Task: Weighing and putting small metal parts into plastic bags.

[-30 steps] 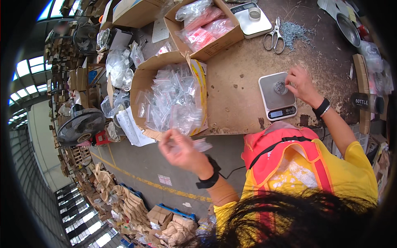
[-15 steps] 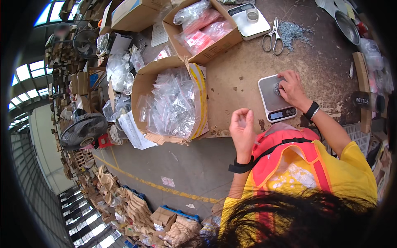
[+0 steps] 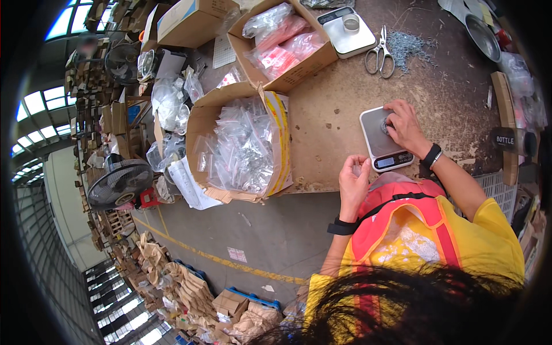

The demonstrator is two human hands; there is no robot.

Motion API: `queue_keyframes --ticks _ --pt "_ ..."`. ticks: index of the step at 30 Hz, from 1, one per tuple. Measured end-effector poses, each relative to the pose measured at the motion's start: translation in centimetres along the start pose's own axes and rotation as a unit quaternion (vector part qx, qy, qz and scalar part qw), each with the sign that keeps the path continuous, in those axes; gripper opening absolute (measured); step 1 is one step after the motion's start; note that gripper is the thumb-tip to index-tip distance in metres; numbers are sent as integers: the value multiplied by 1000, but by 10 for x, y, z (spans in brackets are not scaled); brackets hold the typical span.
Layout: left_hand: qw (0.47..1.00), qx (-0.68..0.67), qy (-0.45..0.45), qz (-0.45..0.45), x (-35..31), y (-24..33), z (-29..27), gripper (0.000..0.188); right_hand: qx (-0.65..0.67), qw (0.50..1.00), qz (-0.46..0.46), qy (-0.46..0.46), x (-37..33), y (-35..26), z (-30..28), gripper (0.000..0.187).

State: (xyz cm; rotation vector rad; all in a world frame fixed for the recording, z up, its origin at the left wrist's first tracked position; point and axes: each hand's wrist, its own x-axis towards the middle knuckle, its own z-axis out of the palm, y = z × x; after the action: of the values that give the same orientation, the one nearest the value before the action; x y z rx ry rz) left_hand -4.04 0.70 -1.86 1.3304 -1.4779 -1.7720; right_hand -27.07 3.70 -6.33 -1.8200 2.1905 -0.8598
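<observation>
The right hand (image 3: 406, 127) is pinching small metal parts on the scale (image 3: 384, 140) near the bench edge — light, loose, best pinched — while the left hand (image 3: 354, 185) is pinching a limp clear bag (image 3: 358, 168).

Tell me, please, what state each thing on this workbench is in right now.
Near scale: display lit, small dark parts on its pan.
Right hand: fingers on those parts.
Left hand: raised, pinching a small clear bag.
Front carton: flaps open, full of clear bags.
Rear carton: open, pink and clear packets inside.
Scissors: lying flat, blades shut.
Fan: blades hidden by the grille.
</observation>
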Motion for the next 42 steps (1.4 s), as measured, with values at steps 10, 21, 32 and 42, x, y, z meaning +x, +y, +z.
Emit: queue_keyframes --ticks 10,21,32,42 --pt "999 20 -1 -29 1 -1 -3 19 79 997 12 -19 3 14 -8 17" --pt "940 -330 23 -81 24 14 2 34 316 936 70 -139 7 -93 -52 34" --pt "930 -357 -10 -84 15 30 -5 22 539 792 248 -141 9 -57 -34 17" --pt "994 -102 -30 -4 9 29 -8 8 598 749 276 -69 14 -95 -38 17"
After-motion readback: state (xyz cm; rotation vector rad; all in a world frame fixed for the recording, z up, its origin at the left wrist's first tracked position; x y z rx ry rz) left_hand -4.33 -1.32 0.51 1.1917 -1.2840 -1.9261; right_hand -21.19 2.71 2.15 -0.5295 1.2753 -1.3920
